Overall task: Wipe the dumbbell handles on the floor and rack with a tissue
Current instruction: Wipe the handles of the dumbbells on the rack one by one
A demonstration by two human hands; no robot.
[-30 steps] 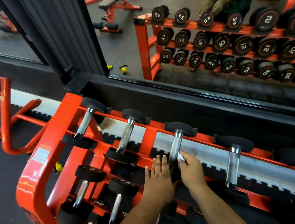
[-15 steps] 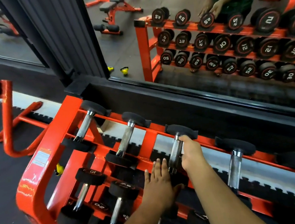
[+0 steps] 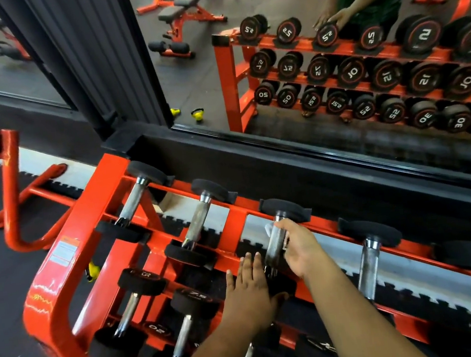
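An orange dumbbell rack (image 3: 49, 290) fills the lower half of the view. Its top tier holds a row of black-headed dumbbells with steel handles. My right hand (image 3: 299, 247) curls round the upper part of the third dumbbell's handle (image 3: 274, 250). A white tissue (image 3: 268, 229) shows at my fingertips against the steel. My left hand (image 3: 251, 289) lies flat, fingers straight, on that dumbbell's near black head (image 3: 283, 288). Neighbouring handles stand to the left (image 3: 196, 221) and right (image 3: 368, 268).
A wall mirror (image 3: 276, 84) behind the rack reflects the rack, benches and a person. Lower tiers hold more dumbbells (image 3: 129, 310). An orange tubular frame (image 3: 12, 205) stands on the dark floor at left. A small yellow kettlebell (image 3: 91, 271) sits behind the rack's end.
My right hand has slid with the tissue from the lower end of the handle up towards the far head. My left hand has stayed on the near head.
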